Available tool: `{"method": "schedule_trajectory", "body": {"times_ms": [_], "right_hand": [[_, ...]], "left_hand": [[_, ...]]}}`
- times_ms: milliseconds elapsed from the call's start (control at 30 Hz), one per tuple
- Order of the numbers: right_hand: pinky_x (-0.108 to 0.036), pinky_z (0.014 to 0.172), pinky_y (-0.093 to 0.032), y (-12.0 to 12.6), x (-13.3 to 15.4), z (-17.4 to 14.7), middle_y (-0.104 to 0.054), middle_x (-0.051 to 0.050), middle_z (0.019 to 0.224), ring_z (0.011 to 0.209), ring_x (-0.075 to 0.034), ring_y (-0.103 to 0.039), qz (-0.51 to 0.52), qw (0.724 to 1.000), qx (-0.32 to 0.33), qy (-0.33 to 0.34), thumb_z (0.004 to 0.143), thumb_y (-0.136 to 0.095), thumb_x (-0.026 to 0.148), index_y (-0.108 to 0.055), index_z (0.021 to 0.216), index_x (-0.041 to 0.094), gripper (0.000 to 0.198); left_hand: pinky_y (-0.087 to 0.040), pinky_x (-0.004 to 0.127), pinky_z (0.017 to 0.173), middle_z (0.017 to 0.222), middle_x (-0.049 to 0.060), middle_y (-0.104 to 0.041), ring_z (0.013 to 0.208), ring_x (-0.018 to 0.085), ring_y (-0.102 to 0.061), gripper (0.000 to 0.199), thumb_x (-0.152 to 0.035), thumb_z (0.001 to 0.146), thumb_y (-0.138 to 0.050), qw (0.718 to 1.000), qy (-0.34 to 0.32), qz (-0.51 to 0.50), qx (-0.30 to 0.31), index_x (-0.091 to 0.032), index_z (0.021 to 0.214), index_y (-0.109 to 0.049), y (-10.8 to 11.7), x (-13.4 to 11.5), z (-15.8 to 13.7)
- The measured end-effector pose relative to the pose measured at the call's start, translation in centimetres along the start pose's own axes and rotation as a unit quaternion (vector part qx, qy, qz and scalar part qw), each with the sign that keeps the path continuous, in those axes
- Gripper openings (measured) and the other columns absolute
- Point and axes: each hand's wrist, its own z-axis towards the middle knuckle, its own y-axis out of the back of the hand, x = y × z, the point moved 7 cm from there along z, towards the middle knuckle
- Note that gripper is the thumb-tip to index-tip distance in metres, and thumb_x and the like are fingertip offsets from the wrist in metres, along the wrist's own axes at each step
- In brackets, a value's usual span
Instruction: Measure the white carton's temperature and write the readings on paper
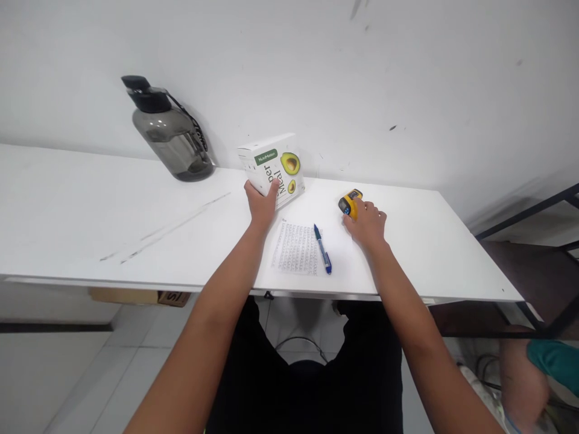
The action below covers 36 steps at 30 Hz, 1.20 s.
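Observation:
My left hand grips the lower left side of a white meal box, its thumb across the front. The box stands tilted on the white table near the wall, its front printed with avocados and a green label. My right hand is closed around a yellow and black infrared thermometer, whose small screen and blue buttons face me. Part of its body is hidden under my fingers. Between my arms lies a sheet of paper covered in rows of handwriting. A blue pen rests along the sheet's right side.
A large grey water bottle with a black lid stands at the back left, against the wall. The table's front edge runs close to my lap. A dark metal frame and another person's leg are at the right.

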Motion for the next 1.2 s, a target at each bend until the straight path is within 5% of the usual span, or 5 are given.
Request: {"method": "schedule_trajectory", "body": {"times_ms": [400, 767, 1200], "right_hand": [[-0.056, 0.11, -0.023, -0.2, 2.1, 0.1, -0.066, -0.02, 0.126, 0.106, -0.033, -0.063, -0.078, 0.996, 0.02, -0.033, 0.099, -0.039, 0.036, -0.051, 0.141, 0.011, 0.051], [-0.042, 0.084, -0.035, -0.5, 1.7, 0.3, -0.064, -0.02, 0.125, 0.105, -0.032, -0.058, -0.082, 0.996, 0.012, -0.034, 0.099, -0.039, 0.035, -0.052, 0.14, 0.013, 0.049], [-0.04, 0.079, -0.035, -0.4, 2.4, 0.4, -0.064, -0.02, 0.122, 0.099, -0.031, -0.058, -0.104, 0.994, 0.009, -0.042, 0.099, -0.037, 0.031, -0.053, 0.135, 0.011, 0.044]], "left_hand": [[-0.047, 0.048, 0.116, 0.139, 0.014, -0.057, 0.131, 0.03, -0.058, 0.073, -0.058, 0.077, -0.081, 0.999, 0.006, 0.038, 0.0, -0.026, 0.13, -0.044, 0.0, -0.5, -0.3], [-0.046, 0.05, 0.116, 0.138, 0.015, -0.057, 0.131, 0.031, -0.058, 0.073, -0.058, 0.075, -0.083, 1.0, 0.004, 0.014, 0.003, -0.025, 0.128, -0.045, -0.1, -0.5, -0.3], [-0.045, 0.053, 0.118, 0.137, 0.015, -0.057, 0.132, 0.031, -0.057, 0.073, -0.058, 0.074, -0.084, 1.0, -0.004, 0.004, 0.006, -0.025, 0.128, -0.046, -0.1, 0.2, 0.1]]}}
